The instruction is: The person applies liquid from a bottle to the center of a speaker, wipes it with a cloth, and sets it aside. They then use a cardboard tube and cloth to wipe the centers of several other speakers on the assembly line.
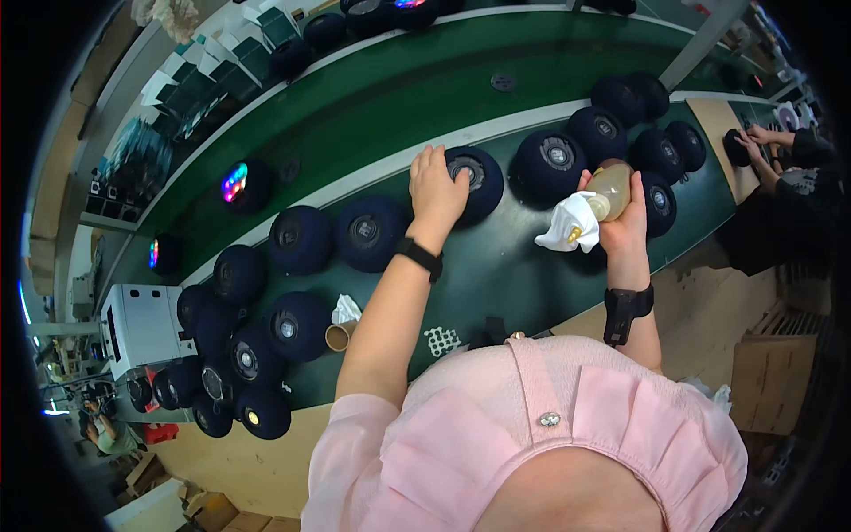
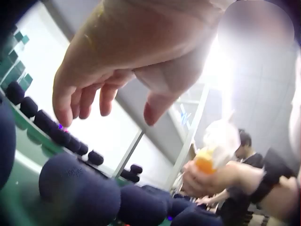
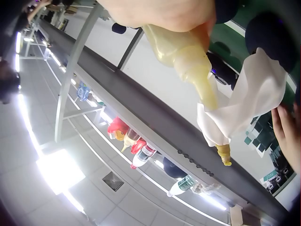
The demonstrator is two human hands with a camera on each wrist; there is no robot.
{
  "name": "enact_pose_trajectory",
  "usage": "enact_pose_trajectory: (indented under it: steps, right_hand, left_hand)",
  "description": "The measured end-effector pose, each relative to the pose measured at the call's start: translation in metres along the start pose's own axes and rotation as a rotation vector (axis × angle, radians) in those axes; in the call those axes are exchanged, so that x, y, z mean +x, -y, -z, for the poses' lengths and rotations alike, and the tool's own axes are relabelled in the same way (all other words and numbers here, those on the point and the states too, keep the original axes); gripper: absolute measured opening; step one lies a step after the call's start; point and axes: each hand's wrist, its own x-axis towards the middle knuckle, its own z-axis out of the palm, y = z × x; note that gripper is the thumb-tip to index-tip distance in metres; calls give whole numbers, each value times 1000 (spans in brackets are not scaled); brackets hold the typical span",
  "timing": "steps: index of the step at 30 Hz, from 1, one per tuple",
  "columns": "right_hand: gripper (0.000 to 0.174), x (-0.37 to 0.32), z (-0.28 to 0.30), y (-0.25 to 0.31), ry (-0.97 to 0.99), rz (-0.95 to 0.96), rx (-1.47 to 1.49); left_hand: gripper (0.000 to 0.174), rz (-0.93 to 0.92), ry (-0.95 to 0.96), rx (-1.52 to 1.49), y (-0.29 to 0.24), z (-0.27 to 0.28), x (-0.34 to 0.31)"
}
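Observation:
My left hand [image 1: 436, 195] is at the left side of a dark navy round speaker [image 1: 483, 197] with a grey ringed base facing up. Its fingers are spread and loosely bent, thumb over the speaker's edge, and nothing sits between them in the left wrist view. My right hand [image 1: 628, 232] grips a yellowish squeeze bottle [image 1: 610, 184], nozzle angled down. A white cloth [image 1: 567, 217] is wrapped around the nozzle, and the yellow tip [image 3: 225, 155] pokes out of it. Another speaker [image 1: 548, 168] lies between the two hands.
Several similar speakers [image 1: 301, 239] line the green bench to the left, and more [image 1: 598, 133] cluster at the right. A cardboard tube [image 1: 339, 337], a white perforated piece [image 1: 442, 341] and a white machine [image 1: 142, 324] are on the bench. Another person's hands [image 1: 758, 137] work at far right.

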Motion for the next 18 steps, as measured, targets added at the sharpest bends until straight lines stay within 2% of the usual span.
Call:
enact_pose_trajectory:
  steps: [2, 6, 11, 14, 18]
  right_hand:
    - [56, 0, 1, 4, 19, 8, 10]
    - [50, 3, 3, 9, 42, 46, 5]
    - [46, 8, -1, 2, 80, 30, -28]
    - [48, 14, -3, -6, 150, 22, -59]
    - [52, 31, -10, -17, 268, -36, -54]
  left_hand:
    - [52, 48, 159, -15, 14, -18, 15]
    - [46, -2, 197, -72, 21, -7, 2]
    - [36, -98, 113, -109, 4, 10, -48]
    - [28, -186, -48, 25, 7, 7, -63]
    - [29, -285, -72, 149, 11, 2, -67]
